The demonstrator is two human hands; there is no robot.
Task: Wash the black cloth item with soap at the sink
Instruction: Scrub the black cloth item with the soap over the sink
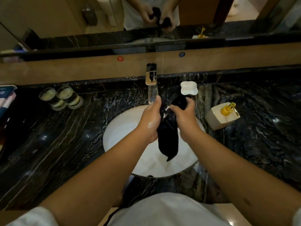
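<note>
From the head camera I see my left hand (150, 121) and right hand (183, 117), fingers closed on the wet black cloth item (168, 136), which hangs over the round white sink (117, 132) in the black marble counter (57, 136).

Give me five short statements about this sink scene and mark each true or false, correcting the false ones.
1. Both hands grip the black cloth over the white sink basin. True: left hand, right hand.
2. The soap dispenser has a silver pump. False: the pump is gold.
3. Two glass tumblers stand on the counter left of the faucet. True.
4. The white soap dish sits left of the faucet. False: it sits to its right.
5. The cloth lies flat on the marble counter. False: it hangs from the hands above the basin.
</note>
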